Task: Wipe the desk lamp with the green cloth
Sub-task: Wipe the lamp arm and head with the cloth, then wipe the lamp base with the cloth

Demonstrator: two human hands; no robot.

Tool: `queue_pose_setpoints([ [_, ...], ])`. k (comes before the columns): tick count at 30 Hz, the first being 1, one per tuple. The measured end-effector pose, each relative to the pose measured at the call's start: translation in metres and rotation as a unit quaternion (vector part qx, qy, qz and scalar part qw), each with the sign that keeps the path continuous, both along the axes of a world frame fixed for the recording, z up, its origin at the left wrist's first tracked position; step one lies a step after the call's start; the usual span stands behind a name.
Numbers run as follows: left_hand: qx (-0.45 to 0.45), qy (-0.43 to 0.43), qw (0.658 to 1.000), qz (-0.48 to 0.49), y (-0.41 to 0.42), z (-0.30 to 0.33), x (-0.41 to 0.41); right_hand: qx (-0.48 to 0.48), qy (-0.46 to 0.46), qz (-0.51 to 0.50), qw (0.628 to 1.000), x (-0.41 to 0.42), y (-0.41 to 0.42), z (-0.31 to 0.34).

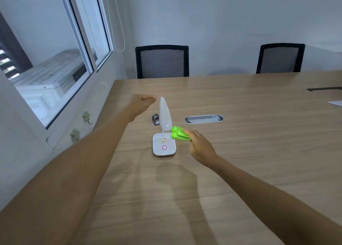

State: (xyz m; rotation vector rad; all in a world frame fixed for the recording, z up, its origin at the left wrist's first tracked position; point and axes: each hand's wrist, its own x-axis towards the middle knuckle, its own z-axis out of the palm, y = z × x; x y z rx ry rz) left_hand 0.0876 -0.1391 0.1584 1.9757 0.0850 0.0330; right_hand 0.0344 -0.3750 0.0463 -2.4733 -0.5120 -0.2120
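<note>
A white desk lamp (164, 115) stands on the wooden table, its pointed head upright above a square white base (163, 146) with a pink ring and some brownish dirt. My left hand (142, 101) is at the top of the lamp head, fingers curled; whether it grips the tip is unclear. My right hand (199, 144) clutches a bunched green cloth (178, 133), which sits just right of the lamp's neck, over the base's back right corner.
The wooden table (240, 152) has an oval cable tray (203, 118) right of the lamp and a small metal object (155, 119) behind it. Two black mesh chairs (162, 61) stand at the far edge. A window (55, 59) and wall run along the left.
</note>
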Motion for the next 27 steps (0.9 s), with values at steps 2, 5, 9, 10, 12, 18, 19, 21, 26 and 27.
queue_pose_setpoints([
  [2,0.113,0.0,0.993,0.017,0.011,-0.026,-0.011,0.001,0.034,-0.011,0.999,0.009,0.008,-0.01],
  [5,0.283,0.043,0.958,0.011,0.031,-0.083,-0.034,-0.001,0.068,-0.032,0.997,0.022,0.021,-0.02],
  [9,0.386,0.176,0.906,-0.016,0.064,-0.164,-0.069,-0.021,0.064,-0.03,0.997,0.04,0.037,-0.028],
  [10,0.4,0.203,0.894,-0.014,0.069,-0.18,-0.08,-0.029,0.066,-0.023,0.997,0.045,0.041,-0.031],
  [12,0.417,0.229,0.879,-0.006,0.073,-0.204,-0.099,-0.049,0.071,-0.008,0.996,0.054,0.048,-0.037],
  [18,0.438,0.251,0.863,0.006,0.069,-0.228,-0.125,-0.081,0.11,0.016,0.991,0.07,0.059,-0.059],
  [19,0.437,0.25,0.864,0.007,0.068,-0.23,-0.126,-0.09,0.114,0.021,0.989,0.069,0.058,-0.062],
  [21,0.435,0.247,0.866,0.016,0.067,-0.233,-0.127,-0.106,0.115,0.038,0.987,0.063,0.054,-0.067],
  [26,0.432,0.225,0.872,0.039,0.066,-0.238,-0.129,-0.098,0.064,0.106,0.987,0.035,0.04,-0.067],
  [27,0.432,0.217,0.874,0.042,0.066,-0.238,-0.13,-0.084,0.051,0.11,0.989,0.034,0.039,-0.065],
])
